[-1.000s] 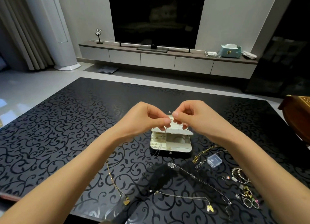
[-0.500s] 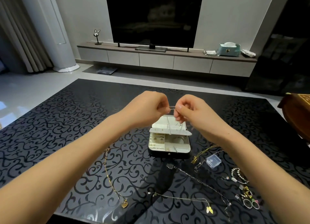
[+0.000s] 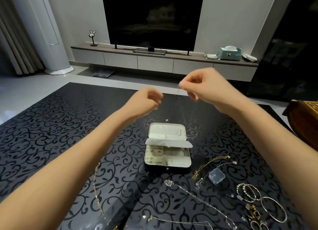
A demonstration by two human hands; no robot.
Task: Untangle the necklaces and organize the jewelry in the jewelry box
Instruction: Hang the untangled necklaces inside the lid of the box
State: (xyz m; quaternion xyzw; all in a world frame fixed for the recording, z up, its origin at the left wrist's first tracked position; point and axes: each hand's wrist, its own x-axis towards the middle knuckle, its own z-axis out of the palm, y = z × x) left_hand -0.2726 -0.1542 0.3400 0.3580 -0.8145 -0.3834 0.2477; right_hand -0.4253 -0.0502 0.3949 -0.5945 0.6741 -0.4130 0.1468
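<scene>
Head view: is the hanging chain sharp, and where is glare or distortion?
Head view: the chain is thin and faint, hardly readable above the box. Head view: the glossy table gives pale reflections in front of the box. Head view: the wide lens tilts the curtain at the edge; the room is dim.

The person's left hand (image 3: 146,100) and right hand (image 3: 204,85) are bare. The left forearm (image 3: 77,161) and the right forearm (image 3: 275,135) are bare too, from the wrist to the edge of the view. The arms are slender and the fingers thin.
</scene>
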